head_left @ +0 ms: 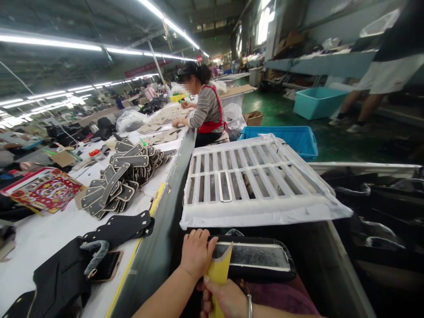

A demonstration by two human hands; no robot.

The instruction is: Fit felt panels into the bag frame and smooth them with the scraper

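Observation:
A black padded piece (265, 257), perhaps part of a bag, lies across my lap. It has a long grey panel with a pale border. My left hand (196, 254) is closed over its left end, fingers curled on the far edge. Below it, my right hand (228, 297) grips a flat yellow strip (219, 268) whose upper end is cut in a curve. The strip's tip rests over or just above the grey panel; contact is unclear. Just beyond, a white-covered slatted rack (265, 215) carries one dark panel with a white rim (225, 186).
Left on the worktable (46, 232) are piles of dark strips (111, 190), a black bag (61, 274), a phone (107, 266) and a red printed sheet (46, 189). A co-worker (208, 104) sits ahead. A blue bin (298, 139) stands behind the rack; black goods fill the right side.

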